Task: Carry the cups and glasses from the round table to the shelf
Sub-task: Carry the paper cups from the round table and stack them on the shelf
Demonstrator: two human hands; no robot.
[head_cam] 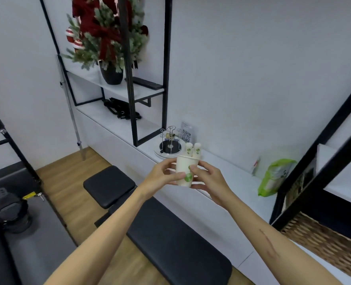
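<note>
Both forearms out front, paper cup pinched between two hands over the white shelf.

Left hand and right hand each have fingers clamped on the cup's sides, wrists angled inward, held above the shelf edge and the black bench. Risk as I see it: squeezing could buckle the thin wall, or tipping it could spill the two smaller cups that look nested inside, though that bit's blurry. Round table isn't in view.
</note>
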